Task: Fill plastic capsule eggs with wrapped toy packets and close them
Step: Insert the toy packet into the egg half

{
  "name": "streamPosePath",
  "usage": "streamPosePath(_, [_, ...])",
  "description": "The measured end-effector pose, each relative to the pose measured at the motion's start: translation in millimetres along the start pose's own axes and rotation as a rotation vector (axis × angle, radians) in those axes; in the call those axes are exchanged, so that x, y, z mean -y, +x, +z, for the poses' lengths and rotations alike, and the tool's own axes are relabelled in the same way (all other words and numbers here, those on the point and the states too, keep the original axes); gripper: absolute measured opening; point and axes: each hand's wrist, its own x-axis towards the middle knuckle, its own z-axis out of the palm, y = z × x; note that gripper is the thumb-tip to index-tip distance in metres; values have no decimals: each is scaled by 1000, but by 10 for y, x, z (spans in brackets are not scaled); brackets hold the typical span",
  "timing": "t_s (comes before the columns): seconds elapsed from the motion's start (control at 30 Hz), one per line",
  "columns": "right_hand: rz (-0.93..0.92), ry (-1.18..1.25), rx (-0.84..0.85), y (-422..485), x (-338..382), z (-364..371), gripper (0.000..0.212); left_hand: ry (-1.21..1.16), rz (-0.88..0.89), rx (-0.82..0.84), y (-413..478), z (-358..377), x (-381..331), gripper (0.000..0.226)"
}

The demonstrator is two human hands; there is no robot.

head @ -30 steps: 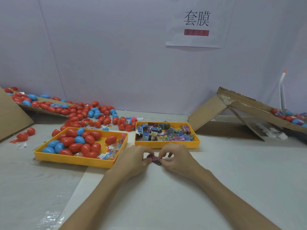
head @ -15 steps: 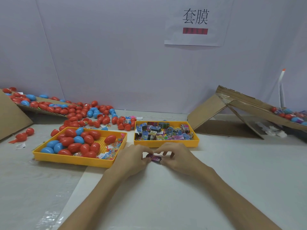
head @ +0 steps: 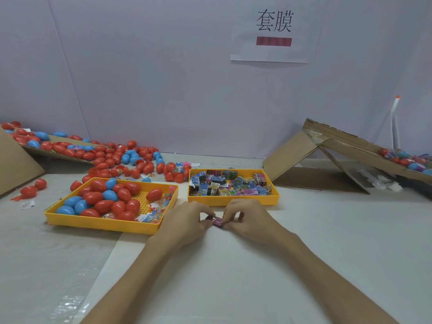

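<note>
A small pink and purple wrapped toy packet (head: 217, 222) sits between my two hands, just above the white table and in front of the right tray. My left hand (head: 184, 220) pinches its left end and my right hand (head: 247, 218) pinches its right end, fingers curled over it. The left yellow tray (head: 102, 224) holds several red and blue capsule eggs (head: 102, 197) plus a few clear packets. The right yellow tray (head: 233, 199) is full of several wrapped toy packets (head: 230, 184).
Many loose red and blue eggs (head: 121, 160) spill from a cardboard ramp (head: 53, 150) at the back left. A second cardboard ramp (head: 346, 146) at the right carries eggs (head: 409, 160) on its slope. A white wall with a paper sign (head: 273, 29) stands behind.
Both hands stay on the packet and work it with small finger movements. The view has shifted slightly; nothing else has moved.
</note>
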Motion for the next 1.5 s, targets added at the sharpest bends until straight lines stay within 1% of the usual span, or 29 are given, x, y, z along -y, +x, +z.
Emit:
streamPosePath(0.1, [31,37,29,-7,-5,-36,10,-2,3,-6,-3,-1,-9,23])
streamPosePath(0.23, [90,95,83,-12,17,-93,8,31,9,-12,-12,-10,-24,24])
streamPosePath(0.37, [185,173,219,-29,44,-245,6,52,6,-5,-9,-9,-33,24])
streamPosePath(0.43, [213,288,263,-44,75,-363,5,59,-1,3,-8,-11,-26,24])
streamPosePath(0.47, [224,392,238,-50,90,-409,5,56,-1,9,-10,-13,-20,24])
streamPosePath(0.53, [248,602,107,-51,107,-450,6,41,-1,28,-18,-14,-13,25])
streamPosePath(0.57, [262,673,41,-45,107,-450,7,33,3,34,-24,-17,-12,26])
streamPosePath(0.63, [290,739,-28,-28,111,-416,7,21,13,43,-33,-28,-3,28])
streamPosePath(0.73, [312,738,-44,-22,112,-348,9,-31,19,58,-53,-52,15,37])
streamPosePath(0.8, [322,719,-42,-19,108,-320,5,-129,28,56,-71,-58,20,40])
streamPosePath(0.83, [324,707,-40,-17,103,-305,5,-219,34,51,-74,-63,9,35])
streamPosePath(0.9, [328,688,-28,-15,110,-289,6,-441,37,37,-65,-64,-22,16])
streamPosePath(0.93, [328,684,-22,-16,121,-282,7,-533,35,35,-62,-73,-46,18])
streamPosePath(0.97, [323,682,-14,-16,134,-273,9,-602,30,45,-64,-88,-74,26])
streamPosePath(1.03, [310,681,0,-18,163,-254,13,-689,27,89,-79,-108,-120,33])
streamPosePath(1.07, [300,682,2,-17,173,-245,15,-715,29,110,-88,-112,-134,32])
streamPosePath(1.13, [280,668,-5,-13,177,-233,16,-746,18,138,-98,-109,-144,23])
streamPosePath(1.23, [260,657,-11,-7,171,-228,10,-765,-3,134,-90,-108,-137,11])
streamPosePath(1.27, [259,657,-14,-6,169,-228,9,-765,-8,125,-89,-112,-138,12])
streamPosePath(1.4, [276,661,-35,-1,171,-230,16,-774,-19,74,-92,-124,-158,14])
streamPosePath(1.5, [289,643,0,-7,179,-224,19,-813,-32,38,-97,-139,-164,14])
